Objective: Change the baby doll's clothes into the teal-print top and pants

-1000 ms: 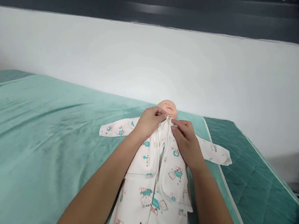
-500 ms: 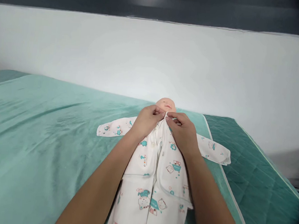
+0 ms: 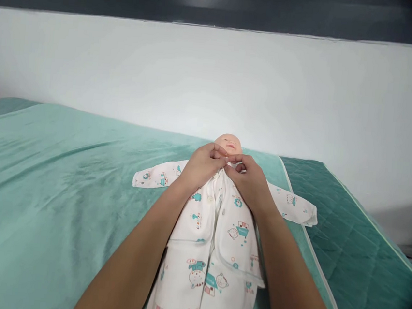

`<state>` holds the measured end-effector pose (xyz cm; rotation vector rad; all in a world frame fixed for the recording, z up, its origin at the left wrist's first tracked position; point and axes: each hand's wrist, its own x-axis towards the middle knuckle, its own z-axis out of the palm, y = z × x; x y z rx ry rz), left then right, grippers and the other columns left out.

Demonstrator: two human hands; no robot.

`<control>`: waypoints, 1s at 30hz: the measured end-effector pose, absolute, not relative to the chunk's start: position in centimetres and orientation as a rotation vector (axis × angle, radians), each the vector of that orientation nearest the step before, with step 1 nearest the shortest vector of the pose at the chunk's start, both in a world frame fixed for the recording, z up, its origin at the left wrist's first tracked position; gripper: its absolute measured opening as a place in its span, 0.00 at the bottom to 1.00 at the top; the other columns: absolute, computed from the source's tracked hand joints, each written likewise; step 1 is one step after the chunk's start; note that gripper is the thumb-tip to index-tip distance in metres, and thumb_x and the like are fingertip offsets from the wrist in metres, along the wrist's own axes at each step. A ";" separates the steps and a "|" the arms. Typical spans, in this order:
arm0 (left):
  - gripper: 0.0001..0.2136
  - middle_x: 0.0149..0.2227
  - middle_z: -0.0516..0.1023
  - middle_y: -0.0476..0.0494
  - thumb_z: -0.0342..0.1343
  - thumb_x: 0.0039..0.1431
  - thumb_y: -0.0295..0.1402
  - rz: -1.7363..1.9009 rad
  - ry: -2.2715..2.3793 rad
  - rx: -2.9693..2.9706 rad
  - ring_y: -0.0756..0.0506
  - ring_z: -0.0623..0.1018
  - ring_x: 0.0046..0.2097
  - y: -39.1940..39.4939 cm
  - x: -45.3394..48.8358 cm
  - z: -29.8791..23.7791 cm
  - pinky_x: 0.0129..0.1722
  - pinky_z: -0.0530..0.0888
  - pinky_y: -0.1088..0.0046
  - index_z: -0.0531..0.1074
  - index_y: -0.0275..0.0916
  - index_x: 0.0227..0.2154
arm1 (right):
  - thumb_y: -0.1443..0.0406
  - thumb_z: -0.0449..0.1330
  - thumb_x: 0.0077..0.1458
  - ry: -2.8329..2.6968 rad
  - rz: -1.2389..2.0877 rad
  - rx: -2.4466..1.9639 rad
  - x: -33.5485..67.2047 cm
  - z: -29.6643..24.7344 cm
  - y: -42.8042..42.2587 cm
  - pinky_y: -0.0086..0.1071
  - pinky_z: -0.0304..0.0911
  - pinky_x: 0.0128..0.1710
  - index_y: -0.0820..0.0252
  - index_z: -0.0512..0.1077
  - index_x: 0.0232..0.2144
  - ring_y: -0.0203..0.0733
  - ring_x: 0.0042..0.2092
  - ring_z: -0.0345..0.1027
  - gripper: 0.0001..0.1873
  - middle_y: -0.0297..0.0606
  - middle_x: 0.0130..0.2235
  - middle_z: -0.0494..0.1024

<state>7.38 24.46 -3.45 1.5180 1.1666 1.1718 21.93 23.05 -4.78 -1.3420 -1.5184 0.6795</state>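
Observation:
A baby doll (image 3: pixel 229 141) lies on its back, its head at the far end. It wears a white baby jacket (image 3: pixel 200 217) printed with animals, and matching trousers (image 3: pixel 184 303). The jacket's front edges hang apart below the collar, with a button showing on the left edge. Just under the doll's chin, my left hand (image 3: pixel 206 166) pinches the left side of the collar. Opposite it, my right hand (image 3: pixel 249 180) pinches the right side, and the fingertips of both hands meet. The fastening between them is hidden by my fingers.
A light green sheet (image 3: pixel 59 198) covers the bed beneath the doll. On the right, a darker quilted cover (image 3: pixel 349 251) shows past the sheet's pale edge. Behind the bed rises a white wall (image 3: pixel 163 72) with a dark band (image 3: pixel 220 10) along its top.
My right hand has moved slightly left, bringing its fingertips against my left ones. The collar edge that stood up between them is now covered by the fingers.

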 end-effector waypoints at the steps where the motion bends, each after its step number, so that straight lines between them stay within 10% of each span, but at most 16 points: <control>1: 0.09 0.29 0.73 0.49 0.60 0.54 0.35 1.169 1.170 1.512 0.51 0.71 0.30 24.4 7.4 -3.4 0.31 0.67 0.74 0.74 0.41 0.38 | 0.60 0.63 0.49 -1.513 0.689 -1.355 21.9 -4.7 23.0 0.36 0.61 0.38 0.56 0.75 0.37 0.37 0.33 0.62 0.12 0.35 0.39 0.74; 30: 0.14 0.38 0.74 0.45 0.58 0.56 0.32 1.103 1.081 1.542 0.47 0.76 0.40 24.5 7.5 -3.8 0.43 0.71 0.69 0.72 0.42 0.47 | 0.63 0.59 0.52 -1.685 0.635 -1.293 22.1 -4.9 22.9 0.35 0.61 0.41 0.56 0.71 0.45 0.38 0.37 0.63 0.17 0.38 0.44 0.72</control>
